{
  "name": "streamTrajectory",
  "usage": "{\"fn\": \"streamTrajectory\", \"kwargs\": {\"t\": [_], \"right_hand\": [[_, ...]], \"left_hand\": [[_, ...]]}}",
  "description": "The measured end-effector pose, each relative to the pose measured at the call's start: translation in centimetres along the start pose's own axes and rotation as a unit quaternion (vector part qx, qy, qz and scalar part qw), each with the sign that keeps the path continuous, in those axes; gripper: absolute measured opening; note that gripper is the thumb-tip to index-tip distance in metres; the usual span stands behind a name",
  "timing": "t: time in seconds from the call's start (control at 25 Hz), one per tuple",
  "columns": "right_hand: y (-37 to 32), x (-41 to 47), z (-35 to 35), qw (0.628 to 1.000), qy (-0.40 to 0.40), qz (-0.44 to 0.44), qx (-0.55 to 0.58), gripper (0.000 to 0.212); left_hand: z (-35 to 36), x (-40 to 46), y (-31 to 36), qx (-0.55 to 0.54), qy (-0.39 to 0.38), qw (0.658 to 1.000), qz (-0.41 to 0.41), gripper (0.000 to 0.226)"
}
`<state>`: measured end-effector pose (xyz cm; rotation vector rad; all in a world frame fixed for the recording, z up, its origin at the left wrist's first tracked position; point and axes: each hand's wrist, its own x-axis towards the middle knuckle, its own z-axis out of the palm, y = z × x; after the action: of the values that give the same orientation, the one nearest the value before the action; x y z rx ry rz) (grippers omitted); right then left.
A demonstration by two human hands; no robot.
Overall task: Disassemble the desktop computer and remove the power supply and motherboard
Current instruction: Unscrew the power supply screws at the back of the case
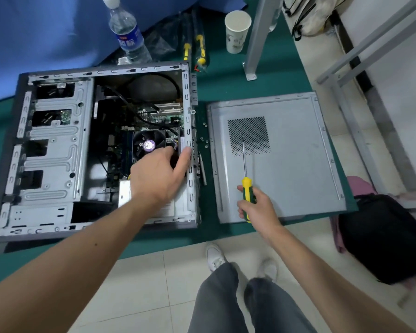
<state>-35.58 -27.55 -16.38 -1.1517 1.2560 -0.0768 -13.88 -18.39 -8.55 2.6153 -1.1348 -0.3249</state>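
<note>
The open desktop case point(51, 150) lies on its side on the green table. Inside it I see the motherboard point(154, 114) with a black CPU fan point(148, 143). A silver power supply point(125, 192) sits at the case's near end, mostly hidden under my left arm. My left hand point(157, 174) reaches into the case beside the fan; its thumb lies against the case's right wall, and its fingertips are hidden. My right hand point(255, 207) grips the yellow-green screwdriver point(246, 188), shaft pointing away over the removed side panel point(286, 169).
Several small screws point(205, 138) lie between case and panel. A water bottle point(127, 32), a paper cup point(237, 32) and bagged screwdrivers point(199, 49) stand behind the case. A metal leg point(259, 37) rises at the back right. A black bag point(384, 236) sits on the floor.
</note>
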Motion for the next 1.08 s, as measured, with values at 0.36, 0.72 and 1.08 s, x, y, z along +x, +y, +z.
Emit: {"fn": "streamTrajectory", "kwargs": {"t": [0.36,0.72,1.08], "right_hand": [[0.0,-4.3,-3.6,0.994,-0.082,-0.039,0.065,0.028],[-1.2,-4.0,-5.4,0.989,-0.117,-0.053,0.072,0.02],[-0.8,1.0,-7.2,0.989,-0.122,-0.046,0.063,0.01]], "left_hand": [[0.3,-0.7,1.0,0.066,-0.003,0.998,0.01,0.076],[1.5,-2.5,2.0,0.075,0.028,0.997,-0.017,0.057],[1.8,-2.4,2.0,0.083,0.03,0.995,-0.036,0.059]]}}
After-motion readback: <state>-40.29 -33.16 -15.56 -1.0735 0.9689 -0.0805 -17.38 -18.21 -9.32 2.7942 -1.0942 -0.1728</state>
